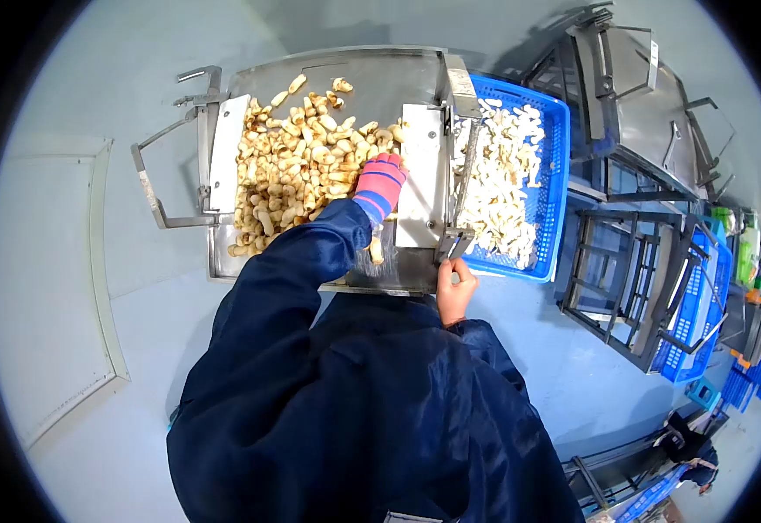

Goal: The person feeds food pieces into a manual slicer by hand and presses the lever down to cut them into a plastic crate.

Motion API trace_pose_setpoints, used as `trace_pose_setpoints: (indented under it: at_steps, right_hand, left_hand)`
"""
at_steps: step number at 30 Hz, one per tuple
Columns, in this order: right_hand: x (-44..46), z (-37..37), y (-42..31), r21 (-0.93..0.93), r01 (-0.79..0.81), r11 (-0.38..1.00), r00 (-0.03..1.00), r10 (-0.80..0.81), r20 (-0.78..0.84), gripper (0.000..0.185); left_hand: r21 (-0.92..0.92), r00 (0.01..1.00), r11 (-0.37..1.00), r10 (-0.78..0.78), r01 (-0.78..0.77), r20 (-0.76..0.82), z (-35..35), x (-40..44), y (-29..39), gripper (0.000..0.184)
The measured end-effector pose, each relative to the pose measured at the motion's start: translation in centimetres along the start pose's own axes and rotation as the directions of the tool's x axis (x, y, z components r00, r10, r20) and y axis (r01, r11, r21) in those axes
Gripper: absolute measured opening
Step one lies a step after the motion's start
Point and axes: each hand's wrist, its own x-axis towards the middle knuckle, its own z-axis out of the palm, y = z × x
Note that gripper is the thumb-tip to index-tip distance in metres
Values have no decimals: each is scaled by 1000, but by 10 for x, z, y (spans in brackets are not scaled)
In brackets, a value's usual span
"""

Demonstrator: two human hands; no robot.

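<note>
My left hand, in a pink glove with blue stripes, reaches to the right side of a heap of pale brown mushrooms, beside a white board. Its fingers are curled together, and whatever is in them is hidden. The mushrooms lie on a steel tray table. My bare right hand is closed around the near end of a long metal cutter blade at the table's right edge. A single mushroom lies apart, below my left wrist.
Right of the blade, a blue basket holds many white cut mushroom pieces. Another steel table and a metal rack stand further right. A second white board and a bent metal bar are at left. A person is at lower right.
</note>
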Motion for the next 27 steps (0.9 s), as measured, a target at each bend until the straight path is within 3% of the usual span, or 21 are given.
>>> trace_pose_setpoints:
  at_steps: [3, 4, 5, 7, 8, 11, 12, 15, 16, 20, 23, 26, 27]
  right_hand:
    - [1, -2, -1, -13, 1, 1000, 1000, -1, 9, 21]
    - [0, -2, -2, -8, 0, 1000, 1000, 0, 10, 21]
    - [2, -3, -5, -4, 4, 1000, 1000, -4, 10, 21]
    - [8, -6, -18, -20, -9, 1000, 1000, 10, 23, 21]
    - [10, -8, -25, -29, -20, 999, 999, 21, 30, 21]
    - [16, -8, -36, -10, -30, 1000, 999, 30, 23, 21]
    - [15, -9, -39, -18, -34, 999, 999, 35, 25, 21]
    - [18, -8, -41, -35, -32, 999, 999, 33, 25, 20]
    - [18, -7, -38, -42, -28, 999, 999, 30, 26, 19]
    - [15, -6, -33, -32, -53, 998, 998, 54, 32, 19]
    - [1, 2, -2, -13, 6, 1000, 1000, -6, -11, 19]
    - [2, 0, -5, -8, -1, 1000, 1000, 1, -5, 18]
    - [6, -1, -16, -9, -9, 1000, 1000, 9, 5, 18]
  left_hand:
    - [-479, 984, 860, -131, 173, 121, -25, 15, 18, 21]
    - [-754, 964, 600, -179, 267, 199, -7, 21, 24, 27]
    - [-904, 910, 144, -171, 403, 379, 2, 28, 33, 28]
    - [-830, 814, -259, -199, 493, 546, 24, 34, 43, 29]
    - [-803, 776, -269, -225, 531, 589, 36, 36, 43, 28]
    - [-961, 884, 156, -446, 228, 138, 65, 29, 55, 23]
    - [-897, 904, 358, -418, 258, 94, 32, 20, 62, 27]
    - [-881, 890, 372, -443, 293, 109, 41, 9, 69, 27]
    - [-916, 872, 242, -453, 321, 186, 44, 9, 72, 28]
    - [-960, 874, 134, -459, 247, 161, 66, 11, 76, 32]
    - [-963, 886, 147, -442, 226, 141, 63, 9, 75, 33]
    - [-927, 870, 161, -430, 338, 242, 43, 12, 73, 33]
    - [-941, 877, 140, -425, 308, 224, 56, 17, 71, 33]
